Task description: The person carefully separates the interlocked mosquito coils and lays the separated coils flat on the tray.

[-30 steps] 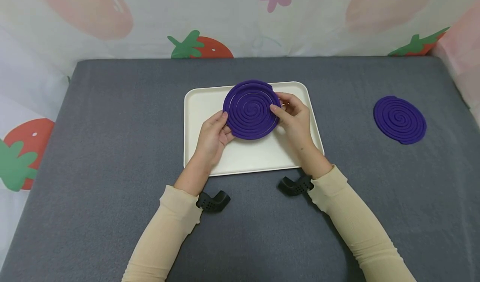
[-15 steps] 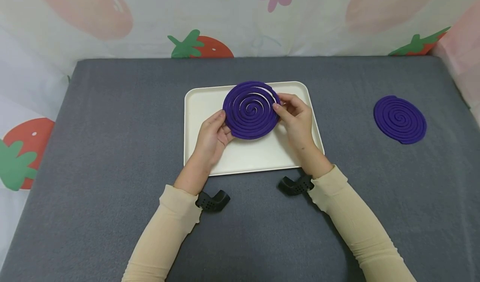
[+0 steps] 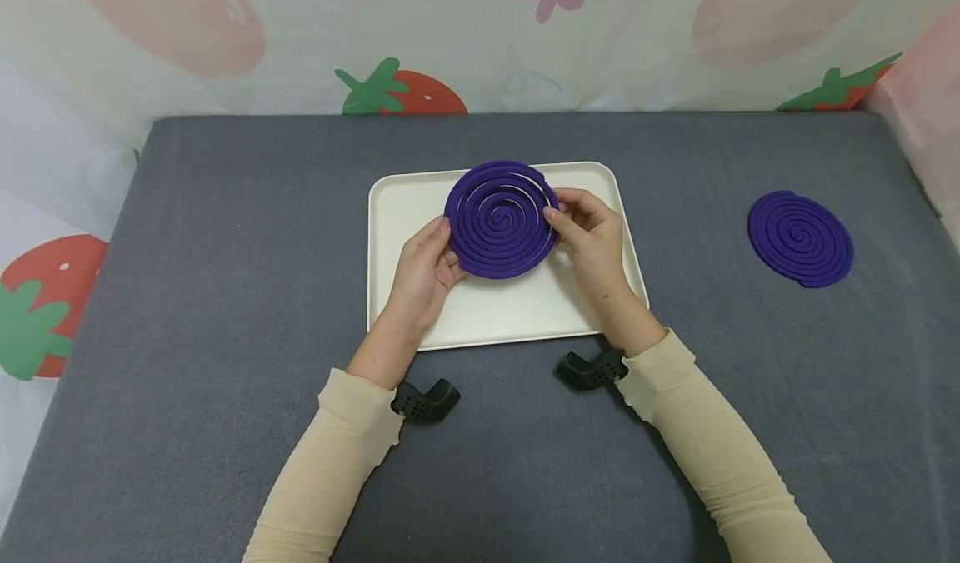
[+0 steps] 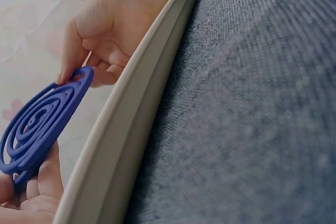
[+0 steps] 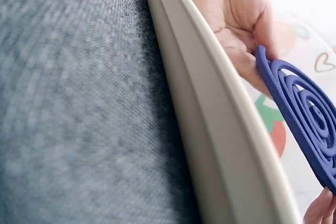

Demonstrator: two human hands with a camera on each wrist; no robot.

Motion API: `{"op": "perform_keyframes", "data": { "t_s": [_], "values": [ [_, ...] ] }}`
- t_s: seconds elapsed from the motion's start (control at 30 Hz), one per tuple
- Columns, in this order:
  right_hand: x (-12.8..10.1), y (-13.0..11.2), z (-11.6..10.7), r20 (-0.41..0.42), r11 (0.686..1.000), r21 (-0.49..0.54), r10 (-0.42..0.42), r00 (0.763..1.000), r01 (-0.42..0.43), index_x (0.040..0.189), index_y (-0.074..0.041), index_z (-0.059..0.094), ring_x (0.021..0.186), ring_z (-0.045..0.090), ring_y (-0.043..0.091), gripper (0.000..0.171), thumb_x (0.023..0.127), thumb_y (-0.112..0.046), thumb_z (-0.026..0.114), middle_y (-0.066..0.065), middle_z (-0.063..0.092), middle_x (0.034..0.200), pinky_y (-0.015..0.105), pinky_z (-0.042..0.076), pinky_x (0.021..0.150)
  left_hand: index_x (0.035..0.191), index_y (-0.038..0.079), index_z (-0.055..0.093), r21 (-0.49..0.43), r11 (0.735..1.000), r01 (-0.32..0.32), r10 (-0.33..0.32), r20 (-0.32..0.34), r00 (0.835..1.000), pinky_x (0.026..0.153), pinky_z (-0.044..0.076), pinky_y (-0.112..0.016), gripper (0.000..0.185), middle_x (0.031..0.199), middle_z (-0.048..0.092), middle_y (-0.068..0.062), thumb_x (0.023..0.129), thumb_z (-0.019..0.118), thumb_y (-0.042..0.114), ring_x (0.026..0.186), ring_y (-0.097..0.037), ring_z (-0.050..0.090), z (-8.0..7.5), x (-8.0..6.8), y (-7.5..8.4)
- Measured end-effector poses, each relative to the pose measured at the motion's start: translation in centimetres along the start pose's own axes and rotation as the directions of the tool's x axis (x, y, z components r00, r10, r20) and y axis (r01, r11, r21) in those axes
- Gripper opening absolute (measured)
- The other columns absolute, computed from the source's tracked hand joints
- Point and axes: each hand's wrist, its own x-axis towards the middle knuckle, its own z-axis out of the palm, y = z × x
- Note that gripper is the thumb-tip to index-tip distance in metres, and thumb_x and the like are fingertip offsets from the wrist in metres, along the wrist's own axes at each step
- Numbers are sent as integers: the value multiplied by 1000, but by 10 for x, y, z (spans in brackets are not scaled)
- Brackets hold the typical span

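Note:
A round purple spiral trivet (image 3: 491,251) is held up over the cream tray (image 3: 495,321), tilted toward the head camera. My left hand (image 3: 422,280) pinches its left edge, thumb on the front face and the other fingers behind. On the right side, my right hand (image 3: 596,246) pinches the outer coil between thumb and fingers. Thin gaps show between the coils at the upper right. The left wrist view shows the trivet (image 4: 44,114) edge-on and apart from the tray rim (image 4: 121,114); the right wrist view shows open gaps in the trivet (image 5: 294,114) too.
A second purple spiral trivet (image 3: 800,239) lies flat on the grey cloth (image 3: 750,363) at the right. Each wrist carries a black camera mount (image 3: 426,402) near the tray's front edge. A printed curtain (image 3: 637,38) hangs behind the table.
Gaps have opened between the coils at the trivet's upper right since a second ago, then narrowed a little. The right hand has shifted slightly; the left hand has barely moved.

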Motion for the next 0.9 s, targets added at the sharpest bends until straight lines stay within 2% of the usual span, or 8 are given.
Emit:
{"op": "perform_keyframes", "data": {
  "t_s": [0.33,0.63,0.9],
  "values": [
    [0,-1,0,-7,999,1,36,999,-36,89,-10,69,59,48,7,23,84,12,61,-2,56,73,16,42,46,136,-10,38,31,999,-12,12,1,1000,73,53,-22,41,97,66,-1,105,28,15,87,-8,64,-1,0,0],
    [-1,-1,-1,2,998,-13,62,998,-62,96,0,67,61,50,8,13,86,7,62,-1,57,75,16,45,48,135,-9,40,49,999,-21,22,-28,999,72,52,-21,41,96,66,-1,105,30,16,87,-9,64,-1,1,-1],
    [-1,-2,0,0,995,-29,93,996,-93,99,5,65,63,49,8,13,87,5,63,-1,56,76,16,46,49,134,-10,41,48,998,-33,35,-42,999,70,52,-21,40,95,66,-1,105,31,16,86,-10,64,0,0,0]
  ]
}}
